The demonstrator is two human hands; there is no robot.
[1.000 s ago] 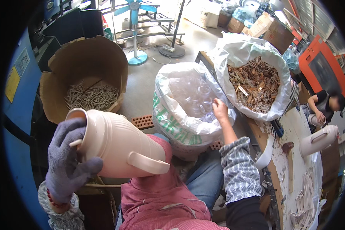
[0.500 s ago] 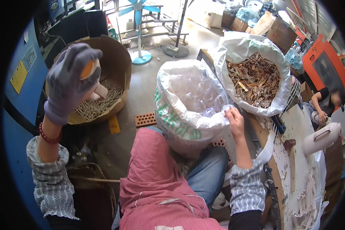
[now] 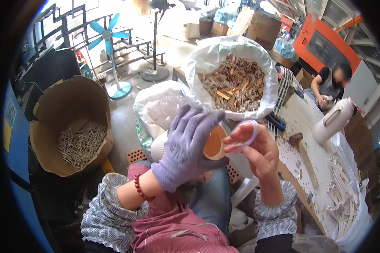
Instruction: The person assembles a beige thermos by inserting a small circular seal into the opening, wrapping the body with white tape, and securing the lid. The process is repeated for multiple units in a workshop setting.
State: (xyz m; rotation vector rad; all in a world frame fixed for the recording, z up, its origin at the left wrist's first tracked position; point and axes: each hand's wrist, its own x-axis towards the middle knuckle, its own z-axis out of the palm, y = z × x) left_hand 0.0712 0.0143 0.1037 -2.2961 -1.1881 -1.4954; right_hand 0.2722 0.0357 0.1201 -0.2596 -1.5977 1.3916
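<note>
My left hand [image 3: 182, 148], in a grey-purple knitted glove, is wrapped round a pale ribbed jug [image 3: 158, 146] tipped on its side in front of me. Its round mouth faces right and shows orange inside. Much of the jug is behind the glove. Bare, my right hand [image 3: 264, 157] pinches a translucent plastic ring [image 3: 254, 131] between thumb and fingers, close to that mouth but apart from it. Behind my left hand stands a white woven sack [image 3: 142, 103] holding clear plastic pieces, partly covered by the glove.
A bigger sack [image 3: 198, 82] holds brown scraps. At left, a cardboard drum [image 3: 44, 114] contains thin pale sticks. The right-hand bench [image 3: 283, 145] carries a hammer [image 3: 305, 162], a pale thermos jug [image 3: 334, 121] and pale strips [image 3: 342, 196]. A co-worker [image 3: 327, 86] sits beyond; a blue fan [image 3: 109, 55] stands behind.
My left hand has brought the jug from over the cardboard drum to the middle. My right hand has left the sack's rim and now holds a ring. The view has turned right.
</note>
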